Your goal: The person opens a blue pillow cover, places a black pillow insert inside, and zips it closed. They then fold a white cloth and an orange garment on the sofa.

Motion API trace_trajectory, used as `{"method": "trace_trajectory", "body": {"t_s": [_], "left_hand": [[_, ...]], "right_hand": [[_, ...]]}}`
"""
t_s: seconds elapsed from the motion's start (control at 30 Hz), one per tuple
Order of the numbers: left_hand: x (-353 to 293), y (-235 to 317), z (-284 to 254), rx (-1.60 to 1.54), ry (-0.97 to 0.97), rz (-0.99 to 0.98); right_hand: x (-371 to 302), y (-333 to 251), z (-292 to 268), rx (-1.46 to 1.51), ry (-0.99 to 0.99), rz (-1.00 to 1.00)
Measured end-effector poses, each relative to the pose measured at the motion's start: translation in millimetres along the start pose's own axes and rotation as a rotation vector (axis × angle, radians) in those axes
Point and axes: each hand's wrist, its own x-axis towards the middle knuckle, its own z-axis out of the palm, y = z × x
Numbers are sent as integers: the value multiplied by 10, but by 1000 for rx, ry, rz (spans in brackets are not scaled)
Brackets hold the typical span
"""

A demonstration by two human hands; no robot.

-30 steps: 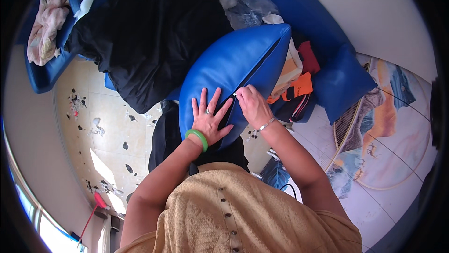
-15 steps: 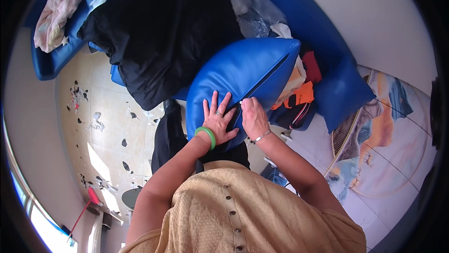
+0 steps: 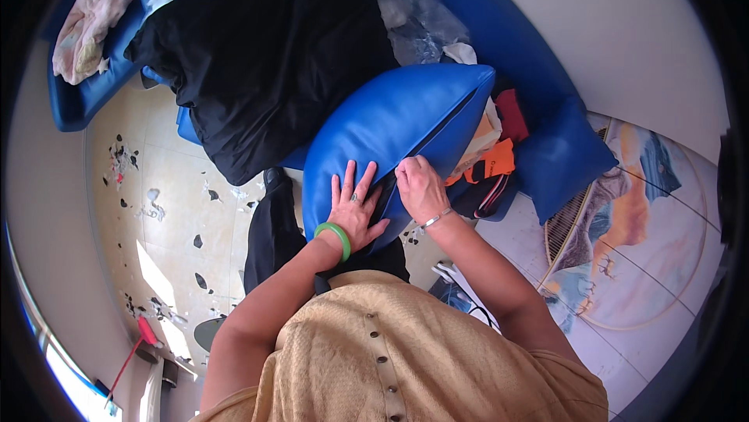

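A plump blue leather-look cushion leans in front of me, its zipper running along the right-hand side toward the far corner. My left hand lies on the cushion's near part, fingers spread and pressing the surface beside the zipper's opening. At the zipper's edge my right hand is closed in a pinch; the fingers hide what they grip, though the place matches the zipper line. A green bangle and a ring are on the left wrist and finger, a thin bracelet on the right wrist.
Beyond the cushion lie a large black cloth and clear plastic wrapping on a blue sofa. Another blue cushion and orange and dark fabric sit at right. Dark scraps litter the tiled floor.
My right hand has shifted slightly along the zipper's edge, and a small white bit seen at its fingertips is now hidden. The left hand stays spread on the cushion. The whole view has shifted slightly.
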Motion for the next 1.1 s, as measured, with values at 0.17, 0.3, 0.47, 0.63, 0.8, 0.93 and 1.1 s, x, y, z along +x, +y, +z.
{"method": "trace_trajectory", "body": {"t_s": [0.17, 0.3, 0.47, 0.63, 0.8, 0.93, 1.1], "left_hand": [[-16, -17, -35, -12, -58, -16], [35, -18, -66, 32, -14, -19], [-5, -51, -91, -21, 49, 2], [0, -38, -91, -80, 68, 15], [0, -47, -66, -50, 43, 12], [-5, -78, -12, -54, 24, 18], [48, -94, -3, -44, -101, -31]], "right_hand": [[-199, -17, 188, 34, 53, -28], [10, 49, 62, 24, 27, -36], [9, 74, -5, 85, 58, -59], [150, 132, -115, -5, 129, -105], [183, 109, -234, 57, 15, -100], [112, 55, -215, 52, -74, -111], [-16, 52, 107, -74, -77, -116]]}}
